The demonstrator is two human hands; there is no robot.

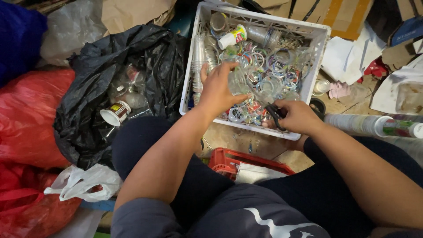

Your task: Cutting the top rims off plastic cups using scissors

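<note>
Nearest the camera sat the person's dark lap and grey shirt, with both forearms reaching forward over a red crate (229, 159) on the floor between the knees. Left hand (219, 90) reached into the white crate (192, 61), its fingers (233, 67) curled around a clear plastic cup (240, 79) held just above the heap; they looked clamped on the cup, though its clear wall made the grip hard to read. Right hand (298, 116) rested at the crate's near rim, fingers (282, 104) closed around black scissors (274, 113). Cut plastic rings (282, 66) and clear scraps filled the crate, and a white pot (232, 37) lay toward its far edge. Left of the crate a black bag (94, 70) gaped, holding clear cups and a white cup (115, 113); red bags (31, 114) lay further left, and a stack of cups (361, 124) lay on the floor at the right. Judging by this, the step in hand was cutting a cup over the crate; bringing blades and cup rim together would call for a steady left hold.
</note>
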